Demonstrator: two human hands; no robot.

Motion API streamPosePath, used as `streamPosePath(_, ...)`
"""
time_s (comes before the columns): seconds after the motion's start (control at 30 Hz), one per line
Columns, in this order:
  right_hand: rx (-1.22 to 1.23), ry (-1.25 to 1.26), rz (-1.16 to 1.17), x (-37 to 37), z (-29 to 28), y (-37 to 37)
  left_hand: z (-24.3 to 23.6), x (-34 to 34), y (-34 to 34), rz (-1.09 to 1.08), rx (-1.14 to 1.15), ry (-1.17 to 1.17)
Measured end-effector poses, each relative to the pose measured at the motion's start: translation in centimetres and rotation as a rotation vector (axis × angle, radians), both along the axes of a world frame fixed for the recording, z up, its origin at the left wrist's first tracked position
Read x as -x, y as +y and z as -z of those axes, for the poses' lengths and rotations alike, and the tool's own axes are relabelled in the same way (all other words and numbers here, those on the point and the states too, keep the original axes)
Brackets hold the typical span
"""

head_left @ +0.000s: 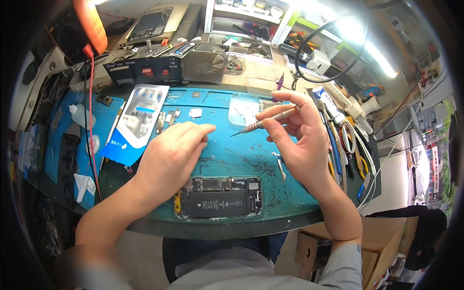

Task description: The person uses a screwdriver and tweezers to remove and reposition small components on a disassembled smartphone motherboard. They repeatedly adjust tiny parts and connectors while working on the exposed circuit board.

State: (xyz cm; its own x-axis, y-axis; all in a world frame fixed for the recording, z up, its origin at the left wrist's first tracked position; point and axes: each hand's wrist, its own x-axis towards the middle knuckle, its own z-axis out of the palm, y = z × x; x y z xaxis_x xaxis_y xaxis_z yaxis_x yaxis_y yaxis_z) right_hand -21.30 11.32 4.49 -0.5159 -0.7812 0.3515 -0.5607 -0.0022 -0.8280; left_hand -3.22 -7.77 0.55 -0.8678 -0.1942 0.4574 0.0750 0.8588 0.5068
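Observation:
My right hand [304, 135] is closed around a slim precision screwdriver [268, 121], pinched between thumb and fingers with its dark tip pointing down to the left. It hovers over the blue work mat [227, 150]. On the left, my left hand [176, 147] is above the mat with fingers curled together; whatever may be in them is hidden. Below the hands lies an opened phone [217, 199], its black battery [218, 203] and circuit board showing. Small metal phone parts [280, 166] rest near my right wrist, and others [169, 117] lie just beyond my left hand.
A clear plastic box [243, 110] with pale bits stands beyond the screwdriver. At left are a blue-and-white packet [137, 123] and a small bottle [79, 116]. Tweezers, pliers and scissors [361, 166] line the right side. A black power supply unit [142, 70] stands at the back.

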Motion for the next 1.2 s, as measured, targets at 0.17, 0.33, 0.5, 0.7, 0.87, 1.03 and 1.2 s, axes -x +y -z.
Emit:
streamPosePath(0.17,-0.018,-0.047,0.002,0.1,0.8,0.4,-0.2,-0.2,0.4,-0.005,0.022,-0.040)
streamPosePath(0.33,0.036,-0.093,0.001,0.3,1.4,1.1,-0.1,-0.1,0.4,0.019,0.071,-0.013)
streamPosePath(0.5,-0.060,-0.069,-0.014,0.2,1.4,1.1,-0.3,0.0,0.6,0.016,0.076,-0.023)
streamPosePath(0.7,0.046,-0.100,-0.073,0.3,1.5,1.1,-0.3,0.0,0.8,0.020,0.024,-0.015)
streamPosePath(0.87,0.107,-0.048,-0.229,0.2,1.6,1.1,-0.4,-0.1,1.0,0.036,-0.070,-0.044)
streamPosePath(1.03,0.169,-0.103,-0.241,-0.4,1.7,0.8,-0.5,0.0,1.1,0.055,-0.134,-0.066)
streamPosePath(1.2,0.103,-0.058,-0.260,-0.5,1.4,1.0,-0.5,0.1,1.2,0.051,-0.161,-0.075)
